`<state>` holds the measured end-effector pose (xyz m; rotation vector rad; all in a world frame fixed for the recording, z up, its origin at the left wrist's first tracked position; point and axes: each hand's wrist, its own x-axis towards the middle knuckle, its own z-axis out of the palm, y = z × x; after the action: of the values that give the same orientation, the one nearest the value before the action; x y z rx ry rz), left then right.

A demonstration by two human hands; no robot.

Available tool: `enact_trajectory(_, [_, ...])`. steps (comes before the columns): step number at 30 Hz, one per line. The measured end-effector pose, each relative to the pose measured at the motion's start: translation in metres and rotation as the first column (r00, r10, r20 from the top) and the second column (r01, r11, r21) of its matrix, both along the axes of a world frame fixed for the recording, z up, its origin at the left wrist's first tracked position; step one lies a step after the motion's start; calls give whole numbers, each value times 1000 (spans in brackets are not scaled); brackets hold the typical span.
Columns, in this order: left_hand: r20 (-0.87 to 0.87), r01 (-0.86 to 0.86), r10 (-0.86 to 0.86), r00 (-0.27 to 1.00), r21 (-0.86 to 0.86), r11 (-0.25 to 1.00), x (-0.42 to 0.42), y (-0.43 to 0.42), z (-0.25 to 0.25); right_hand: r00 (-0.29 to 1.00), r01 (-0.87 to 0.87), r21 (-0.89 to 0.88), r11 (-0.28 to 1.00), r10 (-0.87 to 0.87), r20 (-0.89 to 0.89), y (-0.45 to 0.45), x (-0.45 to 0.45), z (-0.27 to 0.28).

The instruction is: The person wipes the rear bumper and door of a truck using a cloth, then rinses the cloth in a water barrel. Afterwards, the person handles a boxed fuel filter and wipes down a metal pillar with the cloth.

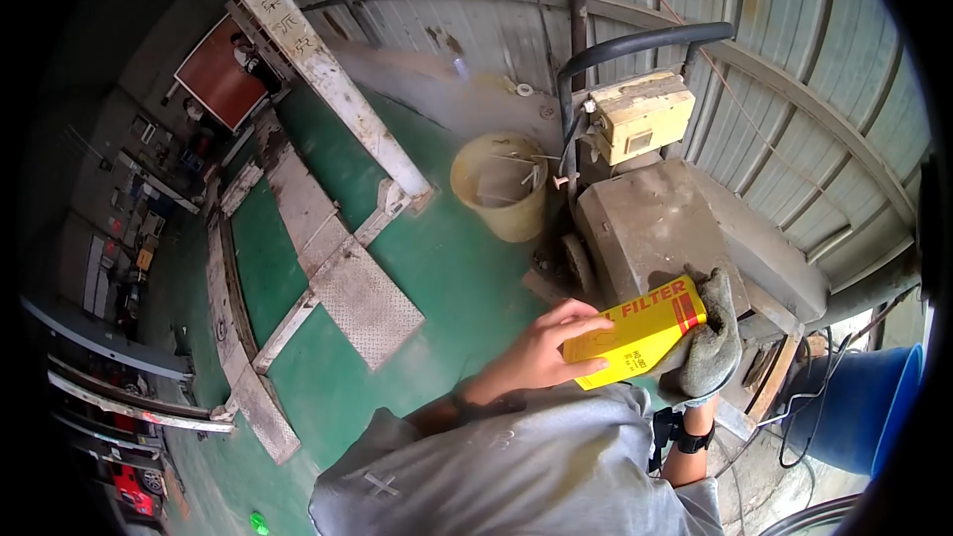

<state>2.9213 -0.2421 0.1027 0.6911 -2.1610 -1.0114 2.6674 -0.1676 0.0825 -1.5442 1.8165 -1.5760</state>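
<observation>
A yellow box (635,335) with red "FILTER" lettering and red stripes is held tilted in front of my grey shirt. My left hand (541,349), bare, grips its left end, with the thumb and fingers on either side of that end. Around the right end, my right hand (711,342) in a dirty grey glove is wrapped, and a black watch is on that wrist. Both hands touch the box at once.
Beyond the box stands a dusty machine (650,223) with a black handle and a wooden box (640,117). A yellowish bucket (501,189) is beside it, a blue barrel (859,407) at right. A lift post (318,60) rises at left; people stand far back.
</observation>
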Motion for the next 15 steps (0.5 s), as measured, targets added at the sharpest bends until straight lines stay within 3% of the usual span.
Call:
enact_trajectory(3, [-43,-5,4,999,-13,1000,-5,1,-10,982,107,-188,976,-74,175,-8,11,-10])
enact_trajectory(6, [-66,-42,42,997,-10,999,-10,3,-4,976,164,-198,966,-130,173,-12,8,-18])
enact_trajectory(8, [-96,-32,34,995,21,999,-10,-2,3,971,226,-298,927,-188,150,-16,-4,-28])
enact_trajectory(9, [-130,-25,33,991,66,997,-10,-6,4,916,299,-291,909,-188,354,-19,-24,-57])
enact_trajectory(10, [-163,-16,35,986,112,994,-9,-9,4,847,311,-339,888,-97,523,-23,-35,-73])
enact_trajectory(11, [-216,12,33,976,203,979,-7,-9,4,726,169,-455,874,201,658,-24,-44,-82])
enact_trajectory(12, [-270,45,36,962,288,957,-5,-10,4,513,56,-560,826,457,726,-23,-51,-91])
enact_trajectory(14, [-335,85,47,941,370,925,-2,-12,3,294,-61,-587,807,577,762,-24,-56,-103])
enact_trajectory(15, [-349,89,51,936,374,923,-2,-11,-1,312,-91,-533,841,533,787,-25,-50,-102])
